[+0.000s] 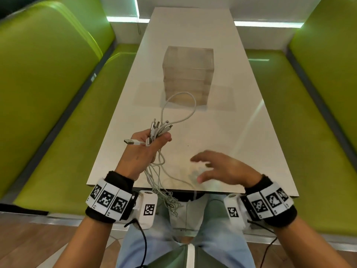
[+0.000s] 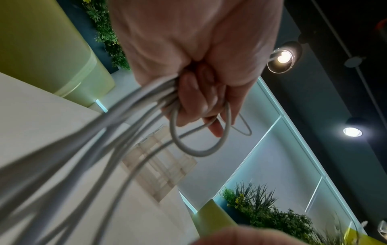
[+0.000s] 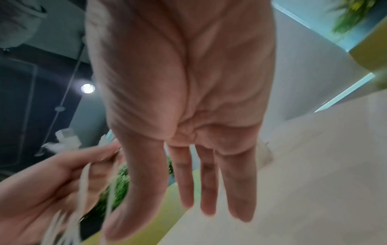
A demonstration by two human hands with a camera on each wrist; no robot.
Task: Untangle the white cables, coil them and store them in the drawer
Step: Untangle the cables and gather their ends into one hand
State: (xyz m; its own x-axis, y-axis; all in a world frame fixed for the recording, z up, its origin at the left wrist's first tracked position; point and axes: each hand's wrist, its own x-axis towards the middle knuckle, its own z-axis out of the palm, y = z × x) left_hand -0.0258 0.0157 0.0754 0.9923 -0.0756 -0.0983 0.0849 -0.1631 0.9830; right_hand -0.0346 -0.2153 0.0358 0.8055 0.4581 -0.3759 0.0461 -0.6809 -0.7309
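Observation:
My left hand point(image 1: 148, 144) grips a bundle of white cables point(image 1: 160, 128) above the near left of the white table point(image 1: 193, 45). Several plug ends stick up from the fist, one USB plug point(image 1: 129, 141) points left, and a loop point(image 1: 179, 105) arches toward the clear drawer unit point(image 1: 188, 74). The cable tails point(image 1: 170, 200) hang tangled over the table's near edge onto my lap. In the left wrist view my fingers point(image 2: 194, 99) curl round the cables point(image 2: 134, 112). My right hand point(image 1: 218, 167) hovers flat over the table with straight fingers point(image 3: 207, 182), holding nothing.
The drawer unit stands mid-table with its drawers closed. Green padded benches point(image 1: 48, 93) flank the table on both sides. My legs in light jeans point(image 1: 185, 238) are under the near edge. A wall with a light strip point(image 1: 270, 24) closes the far end.

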